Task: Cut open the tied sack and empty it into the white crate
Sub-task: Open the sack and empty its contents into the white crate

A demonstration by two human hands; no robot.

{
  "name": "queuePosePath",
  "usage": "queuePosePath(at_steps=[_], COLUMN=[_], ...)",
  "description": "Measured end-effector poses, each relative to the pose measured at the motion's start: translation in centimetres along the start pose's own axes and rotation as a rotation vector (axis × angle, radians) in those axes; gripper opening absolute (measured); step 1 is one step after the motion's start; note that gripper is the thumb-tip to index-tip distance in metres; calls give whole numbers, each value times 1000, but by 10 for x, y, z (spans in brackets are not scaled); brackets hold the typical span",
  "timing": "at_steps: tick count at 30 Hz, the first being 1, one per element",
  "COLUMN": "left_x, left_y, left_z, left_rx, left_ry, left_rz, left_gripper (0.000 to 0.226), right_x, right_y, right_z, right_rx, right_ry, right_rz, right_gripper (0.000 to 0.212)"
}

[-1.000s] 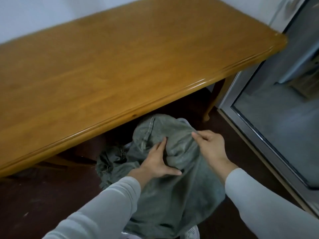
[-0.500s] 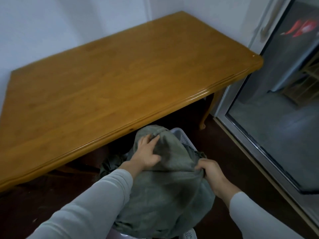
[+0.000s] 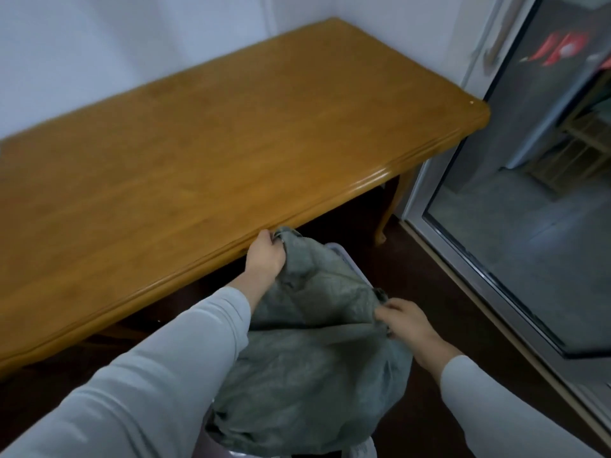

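Listing by size, largest first, as we look down on our own arms.

1. Wooden table: honey-coloured top with a moulded edge, filling the upper left and centre of the frame. One curved leg shows at centre right.
2. Pale wall: across the top of the frame, behind the table.
3. Glass door: right side of the frame, in a light frame. Red shapes show blurred in the glass at upper right.
4. Dark floor: between the table and the door, and under the table at lower left.
5. Grey-green sack: lower centre of the frame, slack and crumpled, held up between our two hands and hanging over the crate. Its upper corner reaches the table's front edge.
6. Light grey sleeves: one enters from the lower left, the other from the lower right.
7. White crate: almost wholly covered by the sack. We see only a strip of rim at the sack's upper right and a pale patch at the bottom edge of the frame.
8. Left hand: centre of the frame, fingers curled tight round the sack's bunched upper corner.
9. Right hand: right of centre and motion-blurred, fingertips pinching the sack's right edge.
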State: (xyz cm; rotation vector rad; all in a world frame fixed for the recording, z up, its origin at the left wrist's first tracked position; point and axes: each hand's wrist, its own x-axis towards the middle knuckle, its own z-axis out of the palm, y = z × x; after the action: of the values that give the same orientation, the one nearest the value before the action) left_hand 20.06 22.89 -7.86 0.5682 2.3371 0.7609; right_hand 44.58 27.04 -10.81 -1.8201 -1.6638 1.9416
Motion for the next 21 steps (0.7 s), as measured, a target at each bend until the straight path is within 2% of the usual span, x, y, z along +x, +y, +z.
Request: queuePosePath(at_steps=[3, 6, 8, 11, 13, 14, 16, 19, 21], left_x=[-12, -30, -43, -57, -65, -66, -67, -64, -66], left_y=[26, 41, 54, 73, 78, 78, 76, 81, 94], left_z=[-29, -62, -78, -92, -96, -98, -105, -117, -128], left_rx=[-204, -461, -654, -819, -842, -845, -859, -910, -958], left_ry=[-35, -41, -85, -151, -195, -201, -181, -139, -134], left_rz=[-24, -44, -47, -61, -89, -98, -107, -86, -67], left_gripper=[19, 22, 9, 12, 12, 10, 9, 11, 14], right_x=[-6, -9, -6, 1, 3, 8, 11, -2, -16], right_y=[-19, -48, -65, -86, -91, -91, -98, -140, -172], right_z=[2, 8, 15, 31, 44, 50, 61, 61, 55], right_rx=[-62, -150, -203, -153, -214, -262, -322, -69, 35], right_ry=[16, 45, 55, -85, -206, -219, -76, 101, 140], right_rz=[-82, -289, -427, -488, -428, -439, -450, -447, -498], right_gripper=[46, 77, 89, 97, 84, 65, 19, 21, 20])
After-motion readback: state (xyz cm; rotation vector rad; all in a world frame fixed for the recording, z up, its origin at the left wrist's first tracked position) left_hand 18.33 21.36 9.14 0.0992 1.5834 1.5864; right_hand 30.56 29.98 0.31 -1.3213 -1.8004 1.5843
